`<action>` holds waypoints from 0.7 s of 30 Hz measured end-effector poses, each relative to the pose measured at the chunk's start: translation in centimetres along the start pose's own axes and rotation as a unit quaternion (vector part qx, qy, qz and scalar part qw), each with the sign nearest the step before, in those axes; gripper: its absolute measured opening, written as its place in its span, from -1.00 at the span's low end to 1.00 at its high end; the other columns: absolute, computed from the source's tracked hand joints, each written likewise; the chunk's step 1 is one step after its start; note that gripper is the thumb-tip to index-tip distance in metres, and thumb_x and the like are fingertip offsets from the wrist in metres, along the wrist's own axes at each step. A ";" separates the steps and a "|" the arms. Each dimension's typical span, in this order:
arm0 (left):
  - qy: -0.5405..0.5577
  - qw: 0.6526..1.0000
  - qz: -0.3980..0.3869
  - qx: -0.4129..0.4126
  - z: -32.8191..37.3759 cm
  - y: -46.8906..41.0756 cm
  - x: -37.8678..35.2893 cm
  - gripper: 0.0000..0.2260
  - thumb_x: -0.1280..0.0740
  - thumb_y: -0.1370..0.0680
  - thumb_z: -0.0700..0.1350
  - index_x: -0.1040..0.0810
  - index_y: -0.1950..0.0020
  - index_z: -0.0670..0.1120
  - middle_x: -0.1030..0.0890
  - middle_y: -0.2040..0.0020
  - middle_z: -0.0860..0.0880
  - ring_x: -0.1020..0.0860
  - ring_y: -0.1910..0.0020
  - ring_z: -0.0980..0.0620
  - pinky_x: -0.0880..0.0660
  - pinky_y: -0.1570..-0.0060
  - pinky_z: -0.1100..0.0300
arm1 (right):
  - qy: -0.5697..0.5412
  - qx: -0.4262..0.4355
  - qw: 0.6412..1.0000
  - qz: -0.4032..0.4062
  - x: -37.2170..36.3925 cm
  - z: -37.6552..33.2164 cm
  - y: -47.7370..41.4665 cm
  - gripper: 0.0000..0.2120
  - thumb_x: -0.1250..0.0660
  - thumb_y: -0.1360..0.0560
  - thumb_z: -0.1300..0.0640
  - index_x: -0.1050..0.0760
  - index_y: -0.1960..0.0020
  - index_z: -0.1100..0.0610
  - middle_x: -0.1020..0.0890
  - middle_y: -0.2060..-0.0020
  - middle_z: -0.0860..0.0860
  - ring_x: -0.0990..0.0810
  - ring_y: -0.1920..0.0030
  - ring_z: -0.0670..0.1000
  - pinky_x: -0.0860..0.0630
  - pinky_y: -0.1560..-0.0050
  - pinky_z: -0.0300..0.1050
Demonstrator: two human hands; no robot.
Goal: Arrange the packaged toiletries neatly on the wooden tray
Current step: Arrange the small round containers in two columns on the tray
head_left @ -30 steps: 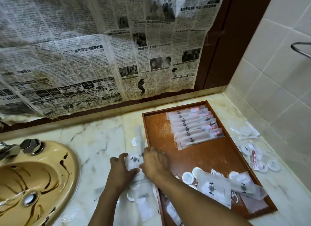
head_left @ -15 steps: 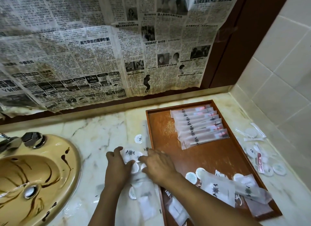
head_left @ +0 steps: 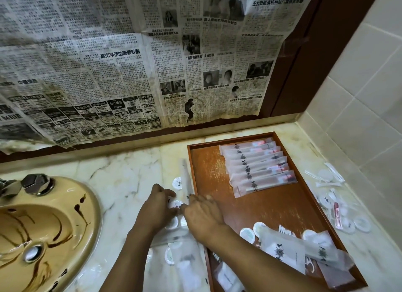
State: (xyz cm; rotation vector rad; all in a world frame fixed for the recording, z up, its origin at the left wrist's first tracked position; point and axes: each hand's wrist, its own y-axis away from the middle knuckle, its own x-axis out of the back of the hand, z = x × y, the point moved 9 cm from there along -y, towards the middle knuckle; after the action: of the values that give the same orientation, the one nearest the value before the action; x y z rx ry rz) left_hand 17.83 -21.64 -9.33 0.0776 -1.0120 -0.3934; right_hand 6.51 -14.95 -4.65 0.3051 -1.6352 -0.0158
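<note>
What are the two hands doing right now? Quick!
Left hand: fingers pinched on a small round packet on the counter.
Right hand: fingers closed on the same packet.

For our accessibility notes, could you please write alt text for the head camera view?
Two bare hands, left hand and right hand, handle small round packets on a marble counter beside a wooden tray. The tray holds a neat row of long packets; a sink sits left.
</note>
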 end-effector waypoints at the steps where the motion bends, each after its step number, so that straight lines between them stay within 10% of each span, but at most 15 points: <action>1: -0.001 1.000 -0.005 -0.004 0.1 -0.1 0.0 -0.61 -0.57 -0.44 0.03 -0.60 -0.22 0.00 -0.38 -0.07 0.06 -0.56 0.08 0.10 -0.56 -0.02 0.13 | 0.006 0.004 1.000 -0.003 -0.1 0.0 0.0 -0.65 -0.21 -0.54 0.27 -0.55 -0.28 0.10 -0.53 -0.19 0.17 -0.52 -0.20 0.20 -0.32 -0.26 0.08; 12: 0.034 0.997 -0.060 -0.033 0.3 -0.2 -0.5 -0.75 -0.49 -0.52 -0.08 -0.57 -0.15 0.12 -0.36 -0.04 0.04 -0.54 0.07 0.16 -0.43 0.05 0.34 | -0.038 0.037 0.998 -0.035 -0.6 0.7 -0.5 -0.64 -0.36 -0.51 0.20 -0.46 -0.29 0.09 -0.52 -0.14 0.19 -0.53 -0.16 0.24 -0.37 -0.19 0.10; 21: 0.026 0.995 -0.094 -0.009 0.3 0.2 -0.5 -0.61 -0.62 -0.36 -0.01 -0.48 -0.04 0.12 -0.35 -0.06 0.09 -0.54 0.11 0.12 -0.42 0.17 0.31 | -0.348 -0.058 0.933 0.075 0.5 6.4 4.0 -0.81 -0.35 -0.49 0.03 -0.32 0.13 -0.01 -0.44 0.17 -0.12 -0.40 0.18 -0.11 -0.33 0.21 -0.13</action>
State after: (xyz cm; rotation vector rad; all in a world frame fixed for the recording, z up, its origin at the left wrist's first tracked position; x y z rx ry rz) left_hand 17.36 -21.24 -9.55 0.1665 -0.9515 -0.5702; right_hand -0.52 -12.32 -3.97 0.0764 -2.3499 -0.1158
